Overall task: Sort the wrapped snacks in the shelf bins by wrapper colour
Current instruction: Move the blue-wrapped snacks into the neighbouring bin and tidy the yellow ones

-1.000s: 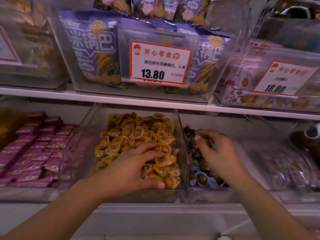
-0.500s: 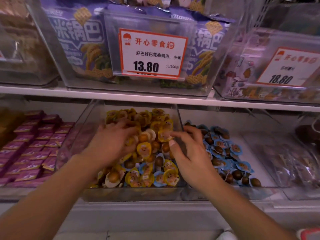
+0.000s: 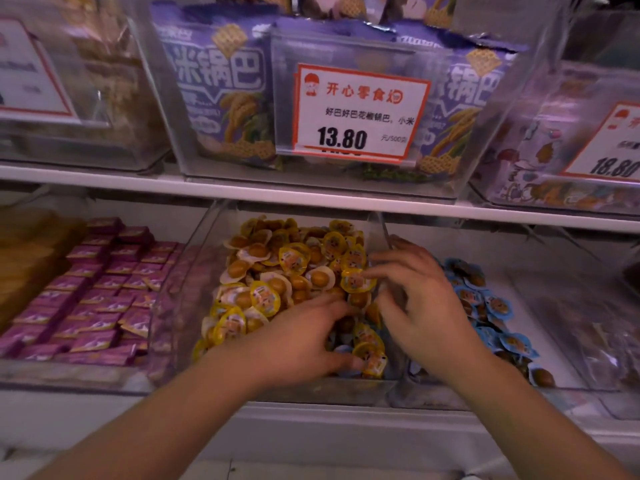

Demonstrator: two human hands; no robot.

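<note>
Bare left hand low centre of frame, fingers spread flat on yellow-wrapped snacks in clear plastic middle bin. Right hand just beside, fingers curled, blurred; grasp cannot tell. Blue-wrapped snacks in right bin. Farther up, white price tag.

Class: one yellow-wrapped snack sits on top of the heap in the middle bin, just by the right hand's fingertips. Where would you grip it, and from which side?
Grip the yellow snack by its flat wrapper rim, thumb and forefinger pinching opposite edges. Come from above and from the right, where the right hand hovers. It lies label-up on top of the pile, its rim free; the domed middle would likely slip.
</note>
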